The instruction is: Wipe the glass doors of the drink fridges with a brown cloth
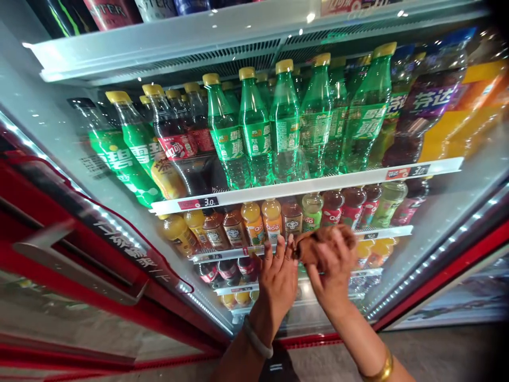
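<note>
A brown drink bottle [309,245], blurred and lying sideways, is gripped by my right hand [332,265] in front of the shelves; its label cannot be read. Beside its left end, my left hand [279,276] is raised with the fingers stretched out and apart, holding nothing. Whether those fingertips touch the bottle is unclear. Behind both hands stands a row of small juice and brown drink bottles [272,218] on a lower shelf. Above that row, green soda bottles with yellow caps [254,132] fill the middle shelf.
White shelf edges with price tags [209,201] cross the lit cooler. Cola bottles [170,132] stand left, purple and orange ones right. A dark gap shows among the colas. The red-framed glass door [175,323] with its metal handle [79,270] hangs open at left.
</note>
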`<state>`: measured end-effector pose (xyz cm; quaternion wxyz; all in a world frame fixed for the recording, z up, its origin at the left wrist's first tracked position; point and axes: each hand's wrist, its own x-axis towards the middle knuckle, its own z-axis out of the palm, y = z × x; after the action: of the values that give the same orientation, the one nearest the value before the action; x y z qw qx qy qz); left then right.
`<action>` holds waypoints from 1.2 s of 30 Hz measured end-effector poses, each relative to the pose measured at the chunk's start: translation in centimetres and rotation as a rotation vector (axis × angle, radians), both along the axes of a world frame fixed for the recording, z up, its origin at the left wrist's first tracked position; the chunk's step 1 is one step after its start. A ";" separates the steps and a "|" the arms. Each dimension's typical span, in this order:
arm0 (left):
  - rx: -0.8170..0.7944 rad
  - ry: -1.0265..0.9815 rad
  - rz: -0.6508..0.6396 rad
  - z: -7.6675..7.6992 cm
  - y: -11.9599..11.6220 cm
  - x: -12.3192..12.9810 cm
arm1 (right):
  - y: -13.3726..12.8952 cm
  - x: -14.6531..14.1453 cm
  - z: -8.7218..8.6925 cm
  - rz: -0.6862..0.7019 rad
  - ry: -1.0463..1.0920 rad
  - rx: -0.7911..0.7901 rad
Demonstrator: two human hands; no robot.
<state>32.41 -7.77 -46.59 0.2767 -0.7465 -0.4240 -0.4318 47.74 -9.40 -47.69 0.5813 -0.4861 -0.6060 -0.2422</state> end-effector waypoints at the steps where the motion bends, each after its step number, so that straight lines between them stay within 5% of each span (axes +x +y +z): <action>1: 0.004 0.004 -0.008 -0.1 0.1 -0.6 | -0.4 -0.7 -1.7 0.048 -0.060 -0.029; 3: 0.021 0.004 0.004 -0.3 0.4 -1.7 | -1.1 -1.0 -4.8 0.082 -0.099 -0.087; 5: 0.045 0.003 0.036 -0.4 0.6 -2.7 | -1.5 -0.3 -6.2 0.031 -0.023 -0.132; 9: 0.042 0.012 0.075 -0.7 0.6 -4.2 | -0.5 0.3 -1.9 -0.110 0.220 -0.073; 11: 0.005 0.011 0.096 -1.1 0.5 -5.0 | 0.2 -1.3 0.9 -0.131 0.215 -0.004; 13: -0.026 0.022 0.101 -1.5 0.4 -5.9 | 0.5 -3.7 1.6 -0.093 0.109 0.016; 17: -0.062 0.063 0.079 -2.1 0.3 -8.0 | -0.8 -6.9 -3.1 0.047 -0.145 -0.067; 20: -0.026 0.078 0.069 -2.3 0.4 -9.6 | -1.6 -6.4 -5.6 0.024 -0.092 -0.138; 23: -0.014 0.085 0.087 -2.5 0.5 -11.2 | -0.9 -6.5 -3.2 -0.085 0.101 -0.109; 27: -0.062 0.045 0.124 -2.6 0.6 -13.1 | 0.6 -10.7 1.1 -0.107 0.116 -0.016; 29: -0.083 0.045 0.104 -2.7 0.5 -14.0 | 0.4 -13.1 0.4 -0.029 -0.009 -0.033; 33: -0.136 0.086 0.078 -3.2 0.4 -15.5 | -1.2 -14.2 -4.4 0.081 -0.175 -0.137; 36: -0.097 0.081 0.082 -3.2 0.4 -16.6 | -1.4 -13.2 -4.7 0.020 -0.061 -0.150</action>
<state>15.83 -7.40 -49.83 0.2744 -0.7579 -0.4630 -0.3687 34.54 -10.85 -52.40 0.5270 -0.5145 -0.6447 -0.2047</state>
